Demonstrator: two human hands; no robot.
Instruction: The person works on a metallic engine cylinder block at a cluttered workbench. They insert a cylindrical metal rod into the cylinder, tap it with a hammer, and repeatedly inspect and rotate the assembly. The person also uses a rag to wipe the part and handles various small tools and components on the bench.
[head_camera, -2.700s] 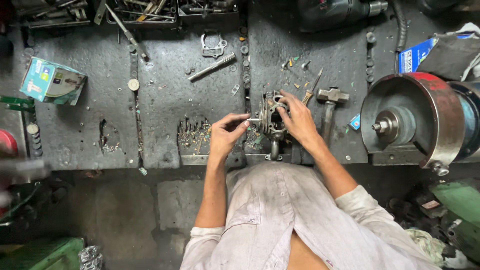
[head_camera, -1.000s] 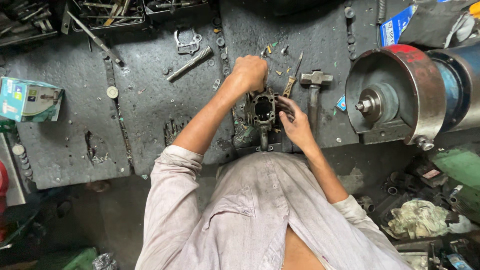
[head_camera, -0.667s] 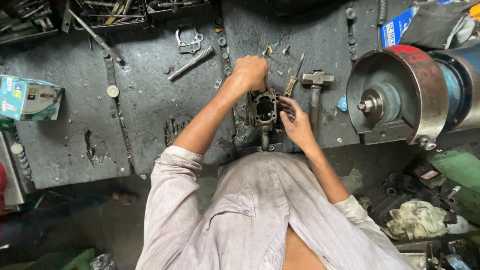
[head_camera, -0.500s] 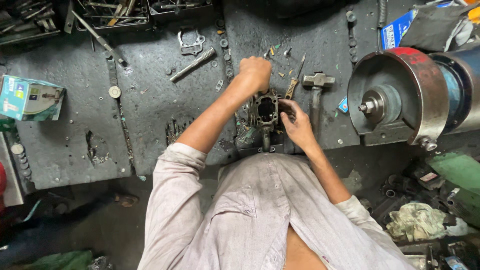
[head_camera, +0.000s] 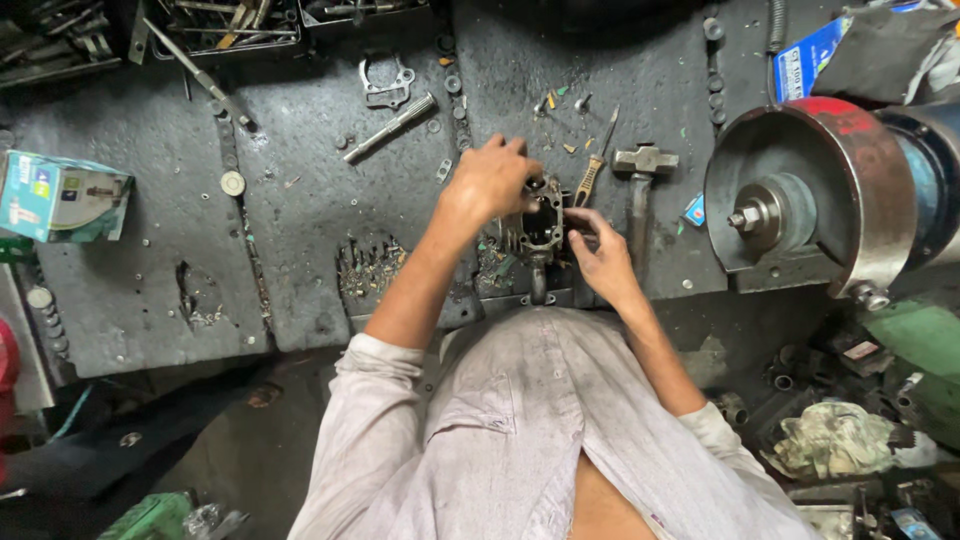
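Plainly, grimy open-centred metal casting (head_camera: 541, 222) upright

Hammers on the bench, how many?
1. The hammer lies right of the metal part both hands hold, beside the screwdriver. The far trays may hide more.

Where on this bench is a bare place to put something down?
Bare bench lies between the teal box and left hand, below the steel rod. Crowded: around the metal housing, hammer, grinder.

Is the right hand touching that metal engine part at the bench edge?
Touching. In the head view the right hand has its fingers against the side of the metal engine part, with no gap showing between them.
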